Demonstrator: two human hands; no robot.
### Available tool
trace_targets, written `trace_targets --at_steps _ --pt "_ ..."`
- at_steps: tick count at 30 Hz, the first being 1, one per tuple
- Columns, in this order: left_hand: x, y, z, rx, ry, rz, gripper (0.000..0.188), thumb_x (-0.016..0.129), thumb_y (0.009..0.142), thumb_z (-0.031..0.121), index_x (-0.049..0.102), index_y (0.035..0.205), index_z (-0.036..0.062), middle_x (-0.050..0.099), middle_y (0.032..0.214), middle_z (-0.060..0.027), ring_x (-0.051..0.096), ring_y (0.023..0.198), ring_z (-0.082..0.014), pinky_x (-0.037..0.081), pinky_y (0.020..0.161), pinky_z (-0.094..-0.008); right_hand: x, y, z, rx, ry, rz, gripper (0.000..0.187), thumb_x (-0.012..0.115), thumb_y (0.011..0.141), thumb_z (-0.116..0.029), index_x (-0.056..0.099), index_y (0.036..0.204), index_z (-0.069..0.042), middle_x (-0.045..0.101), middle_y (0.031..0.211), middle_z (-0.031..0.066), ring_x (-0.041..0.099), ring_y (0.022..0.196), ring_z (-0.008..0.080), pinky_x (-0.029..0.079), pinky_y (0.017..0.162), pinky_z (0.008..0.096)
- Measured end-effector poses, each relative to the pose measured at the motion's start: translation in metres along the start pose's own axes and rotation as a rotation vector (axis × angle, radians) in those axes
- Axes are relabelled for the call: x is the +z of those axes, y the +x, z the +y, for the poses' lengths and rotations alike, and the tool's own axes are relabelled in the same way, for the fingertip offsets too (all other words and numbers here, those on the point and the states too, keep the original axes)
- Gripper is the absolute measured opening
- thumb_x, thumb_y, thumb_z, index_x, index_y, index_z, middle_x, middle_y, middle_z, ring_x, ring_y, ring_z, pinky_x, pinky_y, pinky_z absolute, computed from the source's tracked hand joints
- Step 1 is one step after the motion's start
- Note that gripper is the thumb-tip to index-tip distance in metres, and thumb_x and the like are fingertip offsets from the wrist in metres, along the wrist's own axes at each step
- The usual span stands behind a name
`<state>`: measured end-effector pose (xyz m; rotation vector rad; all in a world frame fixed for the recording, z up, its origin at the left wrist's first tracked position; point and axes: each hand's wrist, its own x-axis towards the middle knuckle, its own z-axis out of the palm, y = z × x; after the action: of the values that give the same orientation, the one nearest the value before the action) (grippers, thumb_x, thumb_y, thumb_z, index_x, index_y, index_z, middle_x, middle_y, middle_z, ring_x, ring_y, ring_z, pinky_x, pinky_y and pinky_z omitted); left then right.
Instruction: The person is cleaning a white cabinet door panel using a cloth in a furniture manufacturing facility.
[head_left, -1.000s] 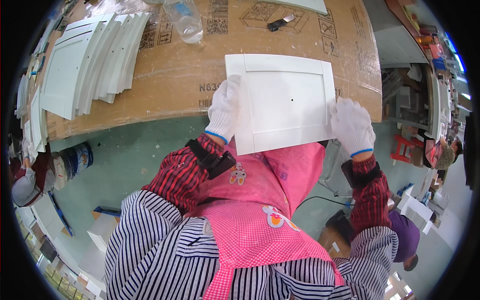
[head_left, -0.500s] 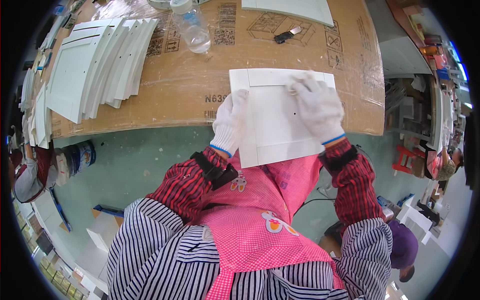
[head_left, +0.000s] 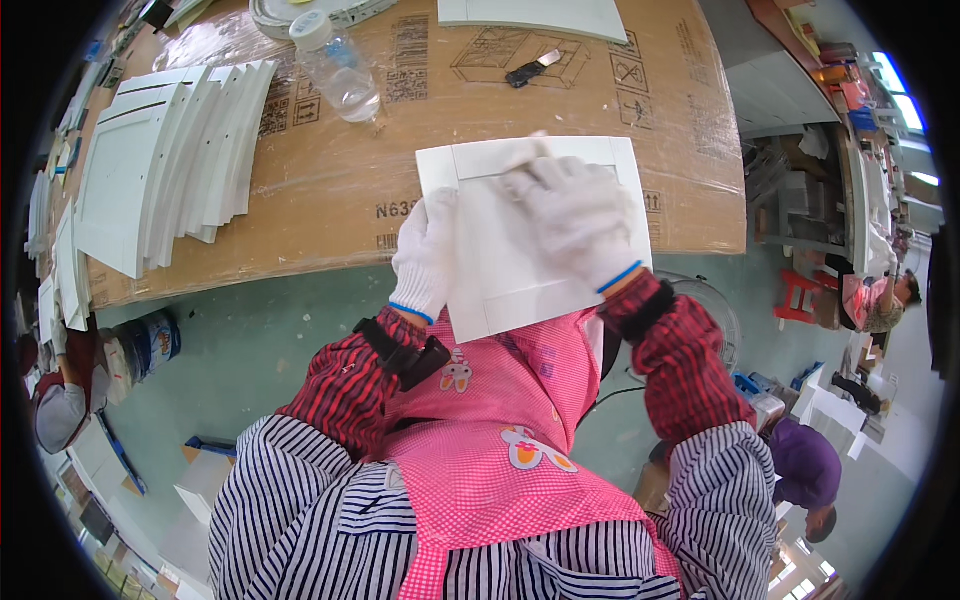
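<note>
A white framed panel (head_left: 495,285) rests partly on the cardboard-topped table, its near end jutting past the front edge toward my pink apron. Along the panel's left side, my left hand (head_left: 424,255), in a white knit glove, is closed with the thumb on top. My right hand (head_left: 578,222), gloved the same way, presses on the panel's upper middle with curled fingers, slightly blurred. A small pale piece (head_left: 532,152) shows at its fingertips; its kind cannot be made out. Beyond the panel lies a utility knife (head_left: 533,68) with a black handle.
Overlapping white panels (head_left: 130,165) lean at the table's left. A clear plastic bottle (head_left: 340,75) lies behind them, and another white panel (head_left: 535,15) is at the far edge. A floor fan (head_left: 708,312) and red stool (head_left: 797,294) stand right. Other people (head_left: 805,468) work nearby.
My right hand has slid toward the middle of the panel, and the pale piece now shows beyond its fingers. My left hand keeps its hold. The whole view has shifted a little.
</note>
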<state>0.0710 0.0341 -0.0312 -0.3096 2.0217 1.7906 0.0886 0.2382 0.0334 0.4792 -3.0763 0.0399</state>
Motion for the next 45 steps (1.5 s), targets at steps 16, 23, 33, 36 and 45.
trace_targets --at_steps 16,23,33,36,45 --pt "0.004 0.007 -0.013 -0.009 -0.278 0.021 0.052 0.052 0.11 0.046 0.068 0.127 -0.0012 0.069 0.107 -0.0029 0.059 0.095 -0.0113 0.05 0.086 -0.0287 -0.025 -0.094 0.03 0.214 -0.204 -0.33 0.019 0.06 0.093 -0.019 0.067 0.106 -0.006 0.065 0.102 0.0152 0.067 0.096 0.0333 0.056 0.075 0.0448" --pt "0.005 0.014 -0.021 0.079 -0.153 -0.002 0.053 0.051 0.111 0.045 0.067 0.126 -0.0032 0.071 0.106 -0.0053 0.061 0.096 -0.0121 0.05 0.088 -0.0295 0.004 -0.063 0.074 0.239 -0.098 0.003 0.015 0.058 0.096 -0.018 0.066 0.104 -0.009 0.066 0.097 0.0125 0.068 0.093 0.0314 0.055 0.076 0.0438" --pt "0.007 0.014 -0.031 0.089 -0.163 0.061 0.058 0.052 0.109 0.049 0.067 0.128 -0.0042 0.074 0.115 -0.0115 0.066 0.102 -0.018 0.051 0.094 -0.0325 -0.014 -0.057 0.114 -0.06 -0.235 -0.208 0.019 0.061 0.096 -0.023 0.063 0.113 -0.014 0.064 0.104 0.0039 0.067 0.095 0.0264 0.052 0.078 0.0447" --pt "0.008 0.013 -0.026 0.045 -0.136 0.03 0.06 0.051 0.108 0.051 0.067 0.128 -0.0034 0.075 0.115 -0.0137 0.067 0.102 -0.0206 0.051 0.094 -0.0335 -0.015 -0.045 0.116 -0.196 -0.336 -0.082 0.02 0.064 0.09 -0.022 0.064 0.109 -0.016 0.062 0.097 0.001 0.065 0.094 0.0235 0.051 0.077 0.0419" --pt "0.009 0.018 -0.034 0.053 0.0 0.056 0.061 0.048 0.107 0.052 0.07 0.126 -0.0013 0.076 0.114 -0.0175 0.069 0.105 -0.0265 0.051 0.094 -0.036 -0.01 -0.04 0.124 -0.236 -0.246 -0.174 0.014 0.064 0.086 -0.016 0.067 0.1 -0.015 0.064 0.095 0.0034 0.067 0.087 0.0263 0.054 0.077 0.0445"
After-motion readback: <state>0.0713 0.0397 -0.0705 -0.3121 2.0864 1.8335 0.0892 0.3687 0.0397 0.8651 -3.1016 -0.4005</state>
